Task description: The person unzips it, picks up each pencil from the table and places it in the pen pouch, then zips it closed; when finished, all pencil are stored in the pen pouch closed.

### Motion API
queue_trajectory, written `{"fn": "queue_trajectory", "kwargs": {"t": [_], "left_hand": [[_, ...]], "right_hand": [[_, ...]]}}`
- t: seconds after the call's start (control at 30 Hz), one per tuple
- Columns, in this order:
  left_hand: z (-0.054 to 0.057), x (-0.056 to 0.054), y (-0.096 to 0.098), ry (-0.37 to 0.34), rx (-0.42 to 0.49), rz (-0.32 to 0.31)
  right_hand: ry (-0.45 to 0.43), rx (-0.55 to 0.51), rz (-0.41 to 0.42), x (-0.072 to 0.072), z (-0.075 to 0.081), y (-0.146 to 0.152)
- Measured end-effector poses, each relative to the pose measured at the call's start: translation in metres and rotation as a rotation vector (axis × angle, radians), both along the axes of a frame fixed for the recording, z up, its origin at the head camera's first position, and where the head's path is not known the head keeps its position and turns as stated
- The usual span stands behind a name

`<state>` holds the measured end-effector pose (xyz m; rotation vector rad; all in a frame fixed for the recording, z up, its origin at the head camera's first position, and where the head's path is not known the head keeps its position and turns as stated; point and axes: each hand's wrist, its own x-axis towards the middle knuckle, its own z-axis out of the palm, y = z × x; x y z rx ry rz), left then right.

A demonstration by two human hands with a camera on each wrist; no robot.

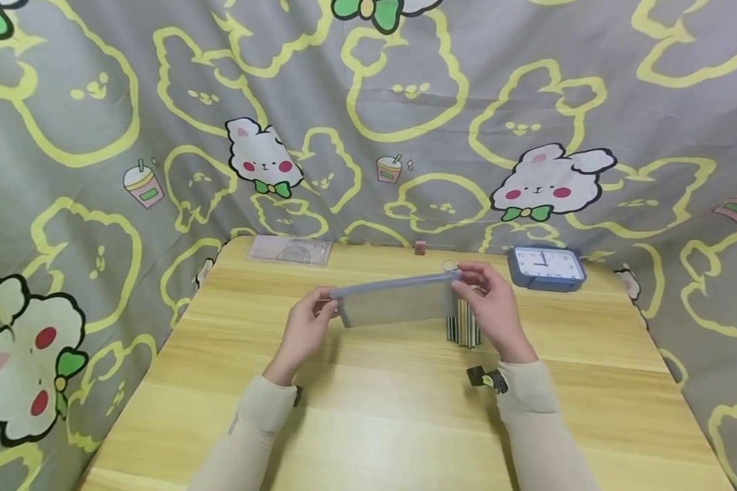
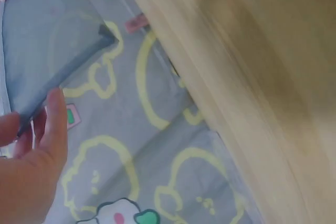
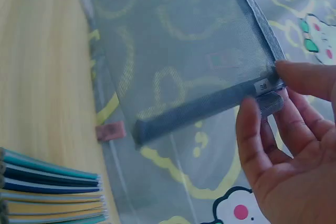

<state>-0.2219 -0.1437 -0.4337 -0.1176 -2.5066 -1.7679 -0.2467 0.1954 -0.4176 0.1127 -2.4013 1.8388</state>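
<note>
A see-through grey-blue mesh zip pouch [image 1: 396, 301] is stretched out in the air above the table, its zip edge on top. My left hand [image 1: 307, 327] pinches its upper left corner between thumb and fingers. At the opposite end, my right hand [image 1: 494, 310] grips the upper right corner, beside a small white tag [image 3: 262, 85]. A ring [image 1: 449, 265] shows by the zip end there. Through the mesh the curtain pattern is visible; I see nothing inside the pouch. Below my right hand lies a row of striped pencils [image 1: 465, 324], partly hidden by hand and pouch.
At the back of the wooden table [image 1: 368, 423] lie a flat pinkish rectangular item [image 1: 290, 250] and a small pink block [image 1: 420, 247]. A blue clock [image 1: 547, 267] stands back right. A patterned grey curtain [image 1: 319, 88] hangs behind and along the sides.
</note>
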Motion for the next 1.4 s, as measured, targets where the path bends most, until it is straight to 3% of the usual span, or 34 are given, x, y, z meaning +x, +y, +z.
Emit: {"fn": "queue_trajectory", "kwargs": {"t": [0.1,0.23,0.37,0.53,0.63,0.73,0.83,0.97,1.23,1.4], "left_hand": [[0.003,0.009,0.001,0.015,0.028,-0.032],[0.004,0.013,-0.001,0.007,0.003,-0.037],[0.013,0.013,-0.002,0.055,-0.191,-0.007],[0.05,0.001,0.026,0.267,-0.444,0.046],[0.071,-0.016,0.059,0.32,-0.486,-0.055],[0.083,-0.034,0.092,0.246,-0.515,-0.215],[0.083,-0.048,0.116,0.135,-0.564,-0.347],[0.08,-0.059,0.128,0.085,-0.624,-0.423],[0.075,-0.063,0.12,0.219,-0.647,-0.421],[0.064,-0.054,0.113,0.355,-0.796,-0.422]], "right_hand": [[0.024,-0.023,0.04,0.006,0.007,0.005],[0.009,-0.009,0.099,0.007,0.008,0.008],[-0.032,0.04,0.166,0.004,0.001,0.009],[-0.047,0.046,0.219,-0.003,-0.005,0.011],[-0.049,0.037,0.225,-0.006,-0.007,0.012],[-0.051,0.03,0.236,-0.008,-0.009,0.011],[-0.046,0.032,0.246,-0.009,-0.01,0.009],[-0.037,0.046,0.254,-0.011,-0.01,0.004],[-0.061,0.101,0.23,-0.012,-0.006,0.004],[-0.103,0.089,0.229,-0.009,-0.012,0.008]]}}
